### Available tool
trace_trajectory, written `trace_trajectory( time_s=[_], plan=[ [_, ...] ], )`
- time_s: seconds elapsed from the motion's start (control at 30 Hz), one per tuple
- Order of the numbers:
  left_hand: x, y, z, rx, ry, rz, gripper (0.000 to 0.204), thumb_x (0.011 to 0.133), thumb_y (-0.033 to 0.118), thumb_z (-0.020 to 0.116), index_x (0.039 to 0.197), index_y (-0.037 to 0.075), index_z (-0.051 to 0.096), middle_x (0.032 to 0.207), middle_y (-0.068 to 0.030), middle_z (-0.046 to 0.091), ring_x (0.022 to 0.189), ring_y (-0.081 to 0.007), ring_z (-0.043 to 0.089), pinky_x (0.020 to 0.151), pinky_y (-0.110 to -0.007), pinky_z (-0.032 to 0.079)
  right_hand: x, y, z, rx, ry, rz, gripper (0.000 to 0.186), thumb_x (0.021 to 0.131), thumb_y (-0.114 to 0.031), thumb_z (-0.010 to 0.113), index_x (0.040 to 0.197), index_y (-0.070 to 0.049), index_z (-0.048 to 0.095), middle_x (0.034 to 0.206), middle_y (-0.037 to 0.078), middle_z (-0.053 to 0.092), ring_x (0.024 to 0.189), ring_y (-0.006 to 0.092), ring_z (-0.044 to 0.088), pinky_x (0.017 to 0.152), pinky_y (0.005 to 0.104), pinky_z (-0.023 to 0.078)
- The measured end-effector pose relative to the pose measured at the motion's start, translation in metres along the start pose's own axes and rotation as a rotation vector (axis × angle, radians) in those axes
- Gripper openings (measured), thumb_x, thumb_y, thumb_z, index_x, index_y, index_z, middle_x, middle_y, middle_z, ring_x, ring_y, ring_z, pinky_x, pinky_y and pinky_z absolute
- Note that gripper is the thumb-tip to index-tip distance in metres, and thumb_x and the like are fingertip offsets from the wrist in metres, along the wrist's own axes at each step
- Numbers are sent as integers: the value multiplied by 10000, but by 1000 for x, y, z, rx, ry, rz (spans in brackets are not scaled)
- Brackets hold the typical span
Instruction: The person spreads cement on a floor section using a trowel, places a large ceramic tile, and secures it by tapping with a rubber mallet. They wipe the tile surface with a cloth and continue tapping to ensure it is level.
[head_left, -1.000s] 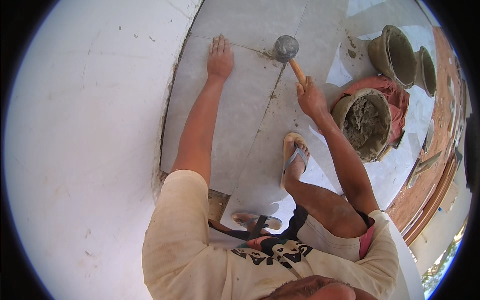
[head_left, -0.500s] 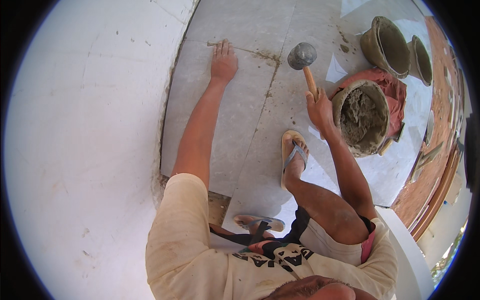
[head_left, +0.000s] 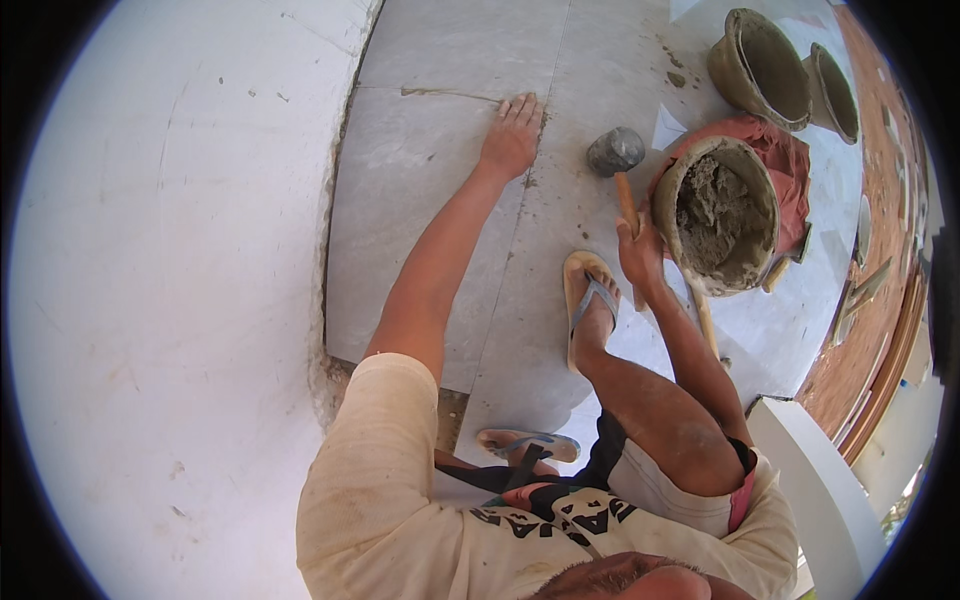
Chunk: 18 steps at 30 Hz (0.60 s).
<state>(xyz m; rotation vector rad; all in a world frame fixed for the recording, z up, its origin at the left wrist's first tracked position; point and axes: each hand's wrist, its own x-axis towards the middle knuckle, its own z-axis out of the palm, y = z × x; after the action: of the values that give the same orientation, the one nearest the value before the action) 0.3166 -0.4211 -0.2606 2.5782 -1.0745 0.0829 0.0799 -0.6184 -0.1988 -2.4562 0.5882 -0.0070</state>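
Observation:
My left hand [head_left: 511,138] lies flat on a large grey floor tile [head_left: 420,200], fingers stretched out. Its fingertips reach the mortar-smeared corner where the tile joints meet. In my right hand [head_left: 642,250] is a rubber mallet [head_left: 615,152], gripped by its wooden handle. The dark mallet head points away from me, to the right of the joint; whether it touches the floor I cannot tell. Just right of that hand stands a round tub [head_left: 768,190] with wet grey mortar [head_left: 715,215] inside.
A white wall [head_left: 180,250] borders the tiles on the left. Two mortar-crusted tubs [head_left: 728,70] stand at the far right. Red sacking [head_left: 788,165] lies around the mortar tub. Below the tile's near edge is a rough uncovered patch [head_left: 450,415]. My sandalled foot [head_left: 590,305] is beside the mallet handle.
My left hand has slid right across the tile, over to the joint corner. The mallet head has come nearer to me and slightly right, still in my right hand.

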Motion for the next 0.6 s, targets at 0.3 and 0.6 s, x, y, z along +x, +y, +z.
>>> trace_trajectory(
  time_s=[0.3, 0.6],
  plan=[
    [-11, 16, -7, 83, -111, 41, 481, 917, 92, 460, 1385, -14, 485, 1513, -181, 414, 1428, -305, 355, 1185, -441, 263, -15, 3, -13, 43, -28, -55, 718, 945, -237, 551, 1555, -55, 218, 1490, 293, 364, 1374, 455, 355, 1134, 476, 271],
    [-21, 13, -25, 27, -195, 71, 491, 945, 166, 481, 1408, 0, 463, 1520, -193, 392, 1439, -309, 331, 1196, -442, 243, -23, 20, -20, -10, -120, 112, 613, 969, -326, 535, 1475, -25, 365, 1418, 326, 439, 1334, 464, 406, 1113, 461, 318]
  ],
)
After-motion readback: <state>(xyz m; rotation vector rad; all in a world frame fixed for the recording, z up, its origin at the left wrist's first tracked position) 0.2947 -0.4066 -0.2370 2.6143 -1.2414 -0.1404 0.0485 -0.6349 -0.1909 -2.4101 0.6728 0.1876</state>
